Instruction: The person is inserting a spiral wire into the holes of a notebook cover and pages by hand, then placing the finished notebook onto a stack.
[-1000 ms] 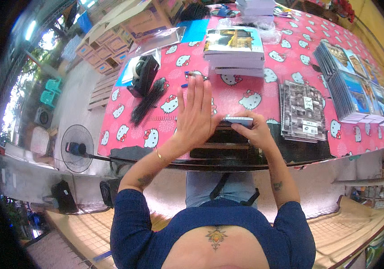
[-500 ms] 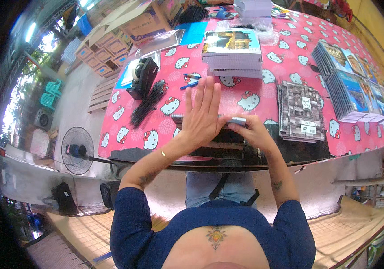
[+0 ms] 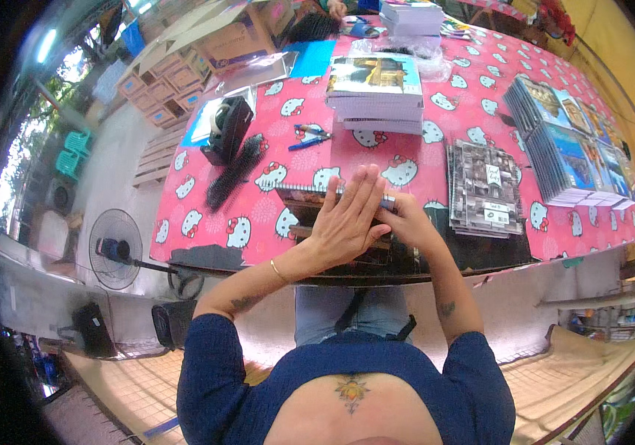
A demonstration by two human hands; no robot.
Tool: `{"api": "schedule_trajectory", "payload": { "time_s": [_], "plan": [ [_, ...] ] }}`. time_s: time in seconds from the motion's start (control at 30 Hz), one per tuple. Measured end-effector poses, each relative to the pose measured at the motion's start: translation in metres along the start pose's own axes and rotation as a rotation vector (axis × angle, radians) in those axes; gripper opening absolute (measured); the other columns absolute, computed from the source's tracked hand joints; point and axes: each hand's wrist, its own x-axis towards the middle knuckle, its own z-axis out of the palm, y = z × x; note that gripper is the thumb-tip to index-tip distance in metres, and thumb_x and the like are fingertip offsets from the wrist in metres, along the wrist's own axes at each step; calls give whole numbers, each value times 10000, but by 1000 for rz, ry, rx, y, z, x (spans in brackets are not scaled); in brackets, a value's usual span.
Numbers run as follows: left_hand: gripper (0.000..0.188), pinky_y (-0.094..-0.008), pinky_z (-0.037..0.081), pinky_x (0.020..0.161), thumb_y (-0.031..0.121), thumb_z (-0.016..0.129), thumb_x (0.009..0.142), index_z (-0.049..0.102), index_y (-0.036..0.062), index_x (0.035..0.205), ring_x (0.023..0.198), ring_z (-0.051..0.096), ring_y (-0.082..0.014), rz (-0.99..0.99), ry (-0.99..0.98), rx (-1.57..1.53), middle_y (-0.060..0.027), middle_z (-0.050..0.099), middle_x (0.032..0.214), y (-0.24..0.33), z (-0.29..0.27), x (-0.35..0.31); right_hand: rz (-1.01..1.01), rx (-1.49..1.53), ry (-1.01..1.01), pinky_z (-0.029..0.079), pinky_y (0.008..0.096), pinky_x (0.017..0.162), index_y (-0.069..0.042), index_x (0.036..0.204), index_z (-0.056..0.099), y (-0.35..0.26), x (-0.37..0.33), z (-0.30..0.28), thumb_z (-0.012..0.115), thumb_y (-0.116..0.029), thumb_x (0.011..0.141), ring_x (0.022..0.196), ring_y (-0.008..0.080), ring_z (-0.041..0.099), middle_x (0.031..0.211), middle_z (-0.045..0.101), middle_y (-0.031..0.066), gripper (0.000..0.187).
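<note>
A spiral-bound notebook (image 3: 288,194) with a dark picture cover lies at the table's near edge, its coil along the far side. Flat across its cover rests my left hand (image 3: 343,222), fingers stretched out and close together. My right hand (image 3: 411,222) is at the notebook's right end, thumb and fingers closed near the coil. What it pinches is mostly covered by my left hand; only a small greyish bit shows there.
Stacked notebooks (image 3: 376,111) stand ahead, and more spiral notebooks (image 3: 577,159) are at the right. Grey-patterned notebooks (image 3: 486,189) lie nearer. A black tape dispenser (image 3: 228,132), black bristly coils (image 3: 234,174) and pens (image 3: 310,137) sit left. Another person's hand (image 3: 337,9) shows at the far edge.
My left hand has come down and nearer, its fingers now over the right part of the coil. The silvery thing in my right hand is now mostly covered. Another person's hand has appeared far off.
</note>
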Motion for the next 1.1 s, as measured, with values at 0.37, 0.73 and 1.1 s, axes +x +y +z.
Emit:
{"api": "schedule_trajectory", "payload": {
  "time_s": [0.37, 0.73, 1.1],
  "plan": [
    [160, -543, 105, 1175, 214, 628, 924, 682, 104, 1026, 1009, 649, -212, -64, 211, -358, -31, 697, 951, -11, -18, 12, 113, 58, -37, 519, 270, 807, 7, 1067, 705, -26, -4, -48, 673, -131, 912, 856, 102, 644, 918, 706, 41, 210],
    [262, -436, 449, 826, 140, 661, 854, 628, 59, 1101, 886, 618, -299, -49, 142, -337, -105, 659, 936, -4, -36, 4, -73, -493, 309, 545, 321, 730, -2, 823, 643, -57, -3, -8, 661, -135, 816, 773, 158, 666, 751, 628, 104, 134],
    [306, -338, 493, 941, 65, 570, 912, 657, 66, 1204, 1064, 654, -285, -79, 290, -779, -188, 665, 1168, -126, -35, 157, -311, -518, 659, 511, 346, 886, -37, 1205, 652, -97, -70, -91, 573, 78, 768, 1003, 329, 679, 1114, 687, 184, 458]
  ]
}}
